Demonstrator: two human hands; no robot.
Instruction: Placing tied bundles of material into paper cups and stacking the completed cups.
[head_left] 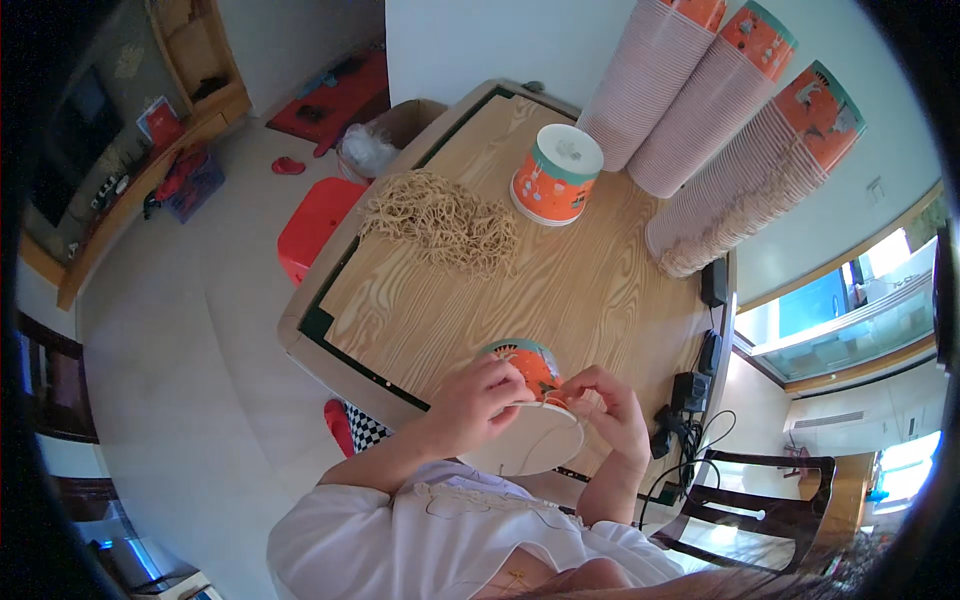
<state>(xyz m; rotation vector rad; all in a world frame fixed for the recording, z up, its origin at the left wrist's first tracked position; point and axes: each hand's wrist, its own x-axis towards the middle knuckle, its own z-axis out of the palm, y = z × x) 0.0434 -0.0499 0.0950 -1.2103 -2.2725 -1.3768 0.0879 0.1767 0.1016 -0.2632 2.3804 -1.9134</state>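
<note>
At the table's near edge a paper bucket [540,364], orange with a green band, lies tilted, its white open mouth facing me. My left hand [480,402] is closed at the left of its rim, with the fingertips bent over the edge. On the rim's other side my right hand [612,408] pinches a thin tan string [548,402] at the bucket's wall. Part of the string seems to hang across the white inside. The fingertips partly cover where string and rim meet. A tangled heap of tan strings [440,222] lies farther off, to the left.
Another orange bucket [553,190] stands upside down beyond the heap. Tall leaning stacks of nested buckets [690,110] fill the far right; strings drape over the nearest stack [750,195]. Black adapters [690,392] and cables line the table's right edge. A red stool [318,225] stands left.
</note>
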